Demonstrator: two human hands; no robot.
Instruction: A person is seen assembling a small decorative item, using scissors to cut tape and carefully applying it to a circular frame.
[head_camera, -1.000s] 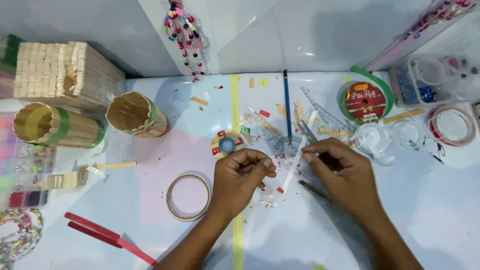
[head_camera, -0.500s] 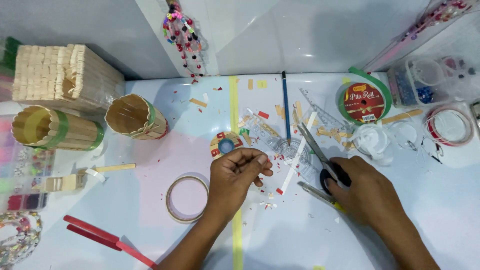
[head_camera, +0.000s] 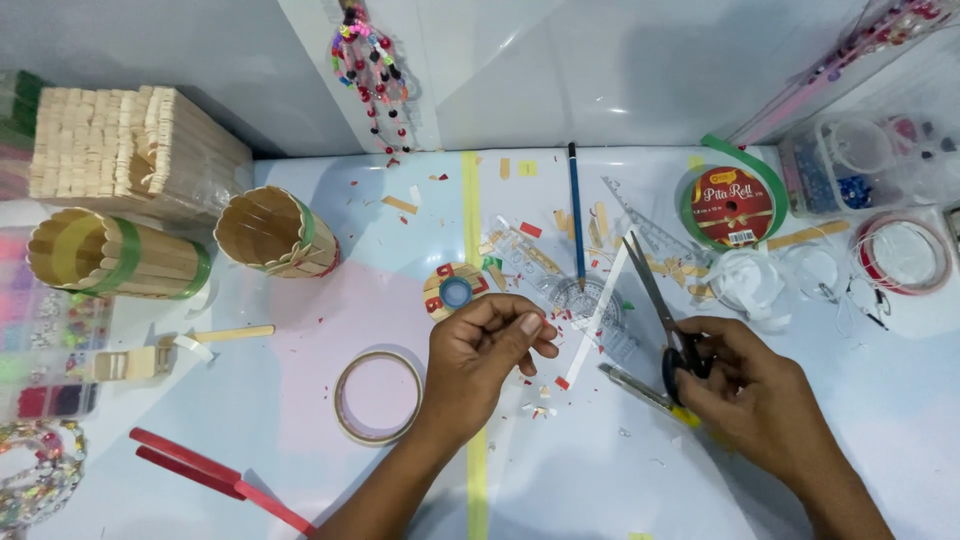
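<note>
The R hand (head_camera: 745, 385) is gripping a pair of scissors (head_camera: 660, 320) near the middle of the desk (head_camera: 560, 480), fingers through the black handles & clamped on them, blades pointing up toward the back edge and sitting slightly apart. The L hand (head_camera: 490, 350) is hovering just left of it, fingertips pinched together; whether sth tiny is sitting between them, can't tell. A thin white strip (head_camera: 598, 318) is lying diagonally between the 2 hands, w/ a clear protractor (head_camera: 590, 300) under it and a yellow-tipped cutter (head_camera: 645, 392) lying just below the scissors, touching the R hand's knuckles. Paper scraps, red & tan, are littering the desk around both hands. Right above the L hand a small disc w/ a blue centre (head_camera: 455, 290) is sitting on the yellow tape line (head_camera: 472, 220) running front to back. A blue pencil (head_camera: 576, 215) is lying toward the back edge. A masking tape roll (head_camera: 377, 397) is lying left of the L wrist, red sticks (head_camera: 215, 478) near the front-left corner. Two stick-built cylinders (head_camera: 270, 235) (head_camera: 110, 255) & a stick stack (head_camera: 130, 150) are crowding the back-left corner; a ribbon spool (head_camera: 732, 205) & clear containers (head_camera: 860, 160) are filling the back-right.
</note>
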